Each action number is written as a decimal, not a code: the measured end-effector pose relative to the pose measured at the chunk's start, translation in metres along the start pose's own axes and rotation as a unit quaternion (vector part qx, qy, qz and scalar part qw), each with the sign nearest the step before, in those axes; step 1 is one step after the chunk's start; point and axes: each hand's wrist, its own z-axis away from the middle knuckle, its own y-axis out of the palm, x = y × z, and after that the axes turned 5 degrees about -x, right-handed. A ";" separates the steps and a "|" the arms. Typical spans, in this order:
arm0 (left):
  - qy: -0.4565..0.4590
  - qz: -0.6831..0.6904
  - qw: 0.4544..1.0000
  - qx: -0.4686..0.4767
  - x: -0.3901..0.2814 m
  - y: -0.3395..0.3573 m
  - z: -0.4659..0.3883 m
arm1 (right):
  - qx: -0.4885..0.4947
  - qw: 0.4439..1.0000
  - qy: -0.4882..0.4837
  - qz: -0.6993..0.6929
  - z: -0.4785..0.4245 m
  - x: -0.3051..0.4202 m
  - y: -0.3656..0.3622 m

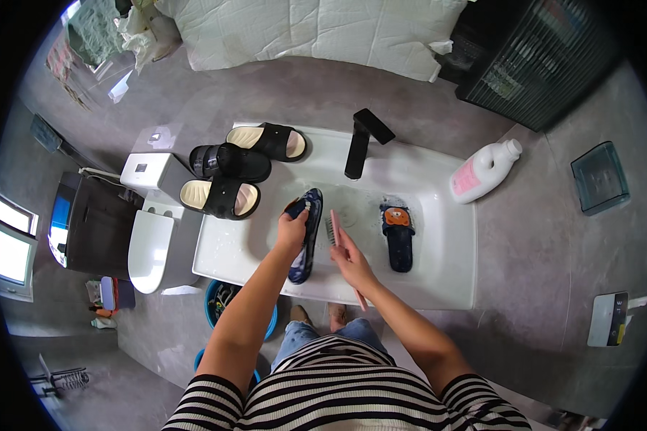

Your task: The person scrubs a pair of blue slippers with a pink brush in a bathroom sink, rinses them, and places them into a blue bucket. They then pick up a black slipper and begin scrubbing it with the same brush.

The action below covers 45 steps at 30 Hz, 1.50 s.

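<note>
My left hand [293, 230] grips a dark blue slipper [311, 231] at its strap and holds it on edge over the left part of a white washbasin [447, 280]. Just to the right, my right hand [351, 263] is closed around a pink-handled brush [334, 228]. Its bristles face the slipper, with a small gap between them. Another dark blue slipper [399, 248], with an orange bear face on its strap, lies in the basin at the right, with suds around its strap end. Shallow water covers the basin floor.
A black faucet [358, 148] rises at the basin's back edge. Several black sandals [221, 198] sit on the left ledge. A white bottle [482, 171] stands at the right back corner. Blue tubs [272, 323] and a toilet [152, 245] are at the left.
</note>
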 end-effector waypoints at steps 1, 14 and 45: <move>0.028 -0.040 0.999 0.008 0.005 0.001 0.001 | -0.027 0.997 -0.061 0.038 -0.002 -0.006 -0.007; -0.171 0.264 0.943 0.112 0.054 0.002 0.042 | -0.027 0.944 -0.074 0.320 -0.020 -0.007 -0.004; -0.165 0.306 0.928 0.137 0.045 -0.005 0.047 | 0.091 0.928 -0.109 0.345 0.001 0.014 -0.028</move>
